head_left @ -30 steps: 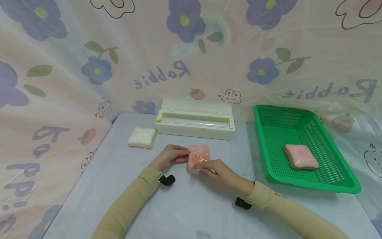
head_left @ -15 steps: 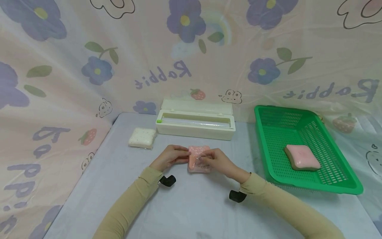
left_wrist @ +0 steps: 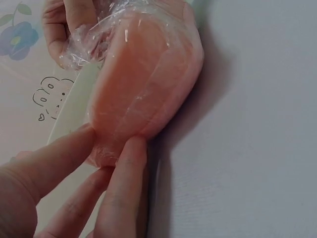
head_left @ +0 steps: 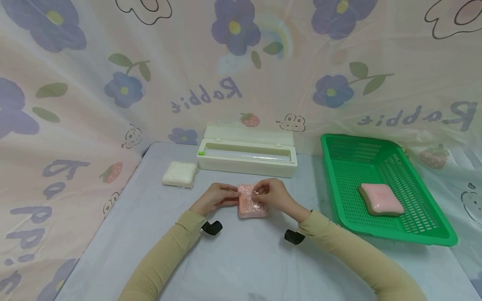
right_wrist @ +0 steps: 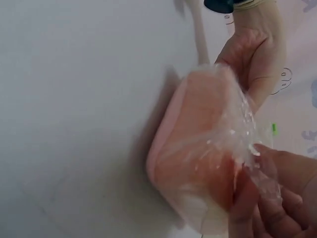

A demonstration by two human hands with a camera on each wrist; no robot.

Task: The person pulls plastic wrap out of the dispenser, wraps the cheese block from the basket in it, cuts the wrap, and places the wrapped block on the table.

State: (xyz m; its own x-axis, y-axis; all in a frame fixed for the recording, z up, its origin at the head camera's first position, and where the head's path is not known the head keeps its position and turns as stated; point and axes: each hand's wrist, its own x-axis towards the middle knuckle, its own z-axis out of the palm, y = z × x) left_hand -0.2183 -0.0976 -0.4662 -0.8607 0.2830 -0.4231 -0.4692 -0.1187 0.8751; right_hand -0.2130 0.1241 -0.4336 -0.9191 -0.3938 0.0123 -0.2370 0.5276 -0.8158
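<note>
A pink, toast-shaped block (head_left: 248, 209) lies on the table in front of me, covered in clear cling film (right_wrist: 218, 144). My left hand (head_left: 215, 197) pinches its left edge between thumb and fingers, as the left wrist view (left_wrist: 114, 188) shows up close. Over the block's upper right part, my right hand (head_left: 276, 196) pinches a gathered piece of the film; the right wrist view shows it bunched and creased between thumb and fingers. The block's underside is hidden.
Behind the hands stands a white cling film dispenser (head_left: 246, 167), lid raised, with a roll inside. A white speckled toast-shaped block (head_left: 180, 174) in film lies left. On the right, a green basket (head_left: 335, 200) holds a pink-topped brown block (head_left: 382, 200). A patterned curtain hangs behind.
My right hand has moved from the block's lower right corner up to its upper right, drawing film across the top. The left hand keeps its grip in place.
</note>
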